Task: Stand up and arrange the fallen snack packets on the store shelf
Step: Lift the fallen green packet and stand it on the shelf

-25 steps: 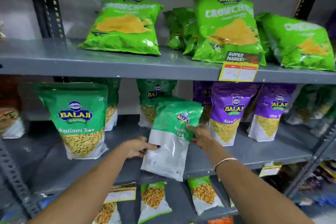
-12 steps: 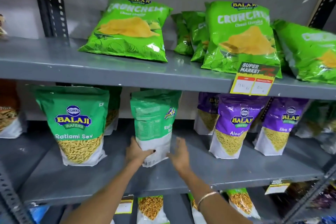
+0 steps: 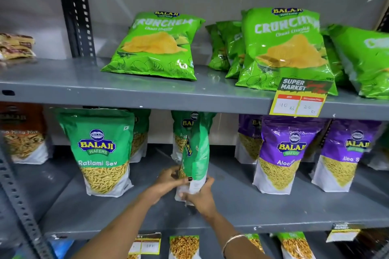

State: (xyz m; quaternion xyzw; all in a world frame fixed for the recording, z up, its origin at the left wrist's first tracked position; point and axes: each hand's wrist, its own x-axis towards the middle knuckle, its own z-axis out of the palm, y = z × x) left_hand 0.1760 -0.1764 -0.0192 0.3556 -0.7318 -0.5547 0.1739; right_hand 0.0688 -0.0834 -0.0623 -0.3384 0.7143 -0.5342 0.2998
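Note:
A green Ratlami Sev packet [image 3: 196, 153] stands edge-on on the middle shelf [image 3: 242, 208], turned so its side faces me. My left hand [image 3: 170, 181] grips its lower left side and my right hand [image 3: 200, 197] grips its white base from the front right. Another green packet [image 3: 185, 126] stands right behind it. To the left, a Ratlami Sev packet [image 3: 101, 151] stands upright facing forward. Purple Aloo Sev packets [image 3: 284, 153] stand upright on the right.
On the top shelf [image 3: 126, 88], light green Crunchem chip bags [image 3: 155, 46] lean back, and a yellow price tag [image 3: 299, 99] hangs from its edge. An orange packet [image 3: 21, 132] stands at far left. Slotted uprights [image 3: 73, 10] frame the rack. More packets [image 3: 184, 246] stand on the shelf below.
The packet went from tilted off the shelf edge onto the middle shelf, then turned from back-facing to edge-on. Both hands dropped to its base. The camera moved closer.

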